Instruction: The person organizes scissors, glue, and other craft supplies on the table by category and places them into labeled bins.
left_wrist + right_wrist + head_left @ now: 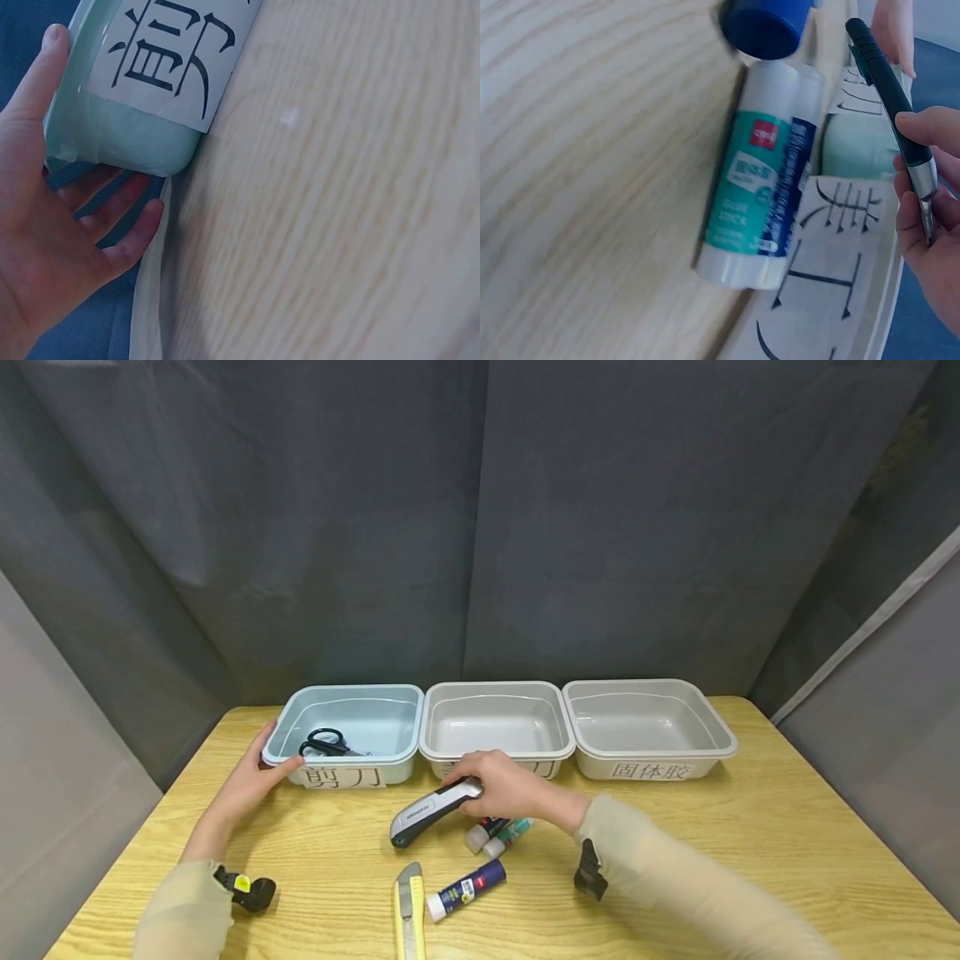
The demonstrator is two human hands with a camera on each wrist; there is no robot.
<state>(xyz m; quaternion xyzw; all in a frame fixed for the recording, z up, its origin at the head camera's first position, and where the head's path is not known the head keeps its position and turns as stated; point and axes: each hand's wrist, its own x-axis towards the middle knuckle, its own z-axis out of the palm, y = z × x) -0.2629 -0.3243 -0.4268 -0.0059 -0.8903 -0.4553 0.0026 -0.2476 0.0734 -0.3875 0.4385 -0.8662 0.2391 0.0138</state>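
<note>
My right hand point(504, 787) grips a grey-and-black utility knife point(429, 812) above the table, before the middle bin. In the right wrist view the thumb and fingers hold the knife point(900, 112) by its metallic end. My left hand point(242, 787) touches the front left corner of a light blue bin point(403, 768). Its thumb lies along the rim in the left wrist view, the other fingers point(135, 232) loosely spread beside the bin's end. Black-handled scissors point(328, 746) lie inside that bin. Below my right hand are a green glue stick point(510, 837) and a dark one point(480, 835).
A pale grey bin point(495, 755) stands in the middle, and another, the right bin point(645, 753), stands beside it; all bins carry Chinese labels. Nearer the front lie a yellow box cutter point(409, 910) and a navy glue stick point(468, 889). A grey curtain point(360, 527) hangs behind the table.
</note>
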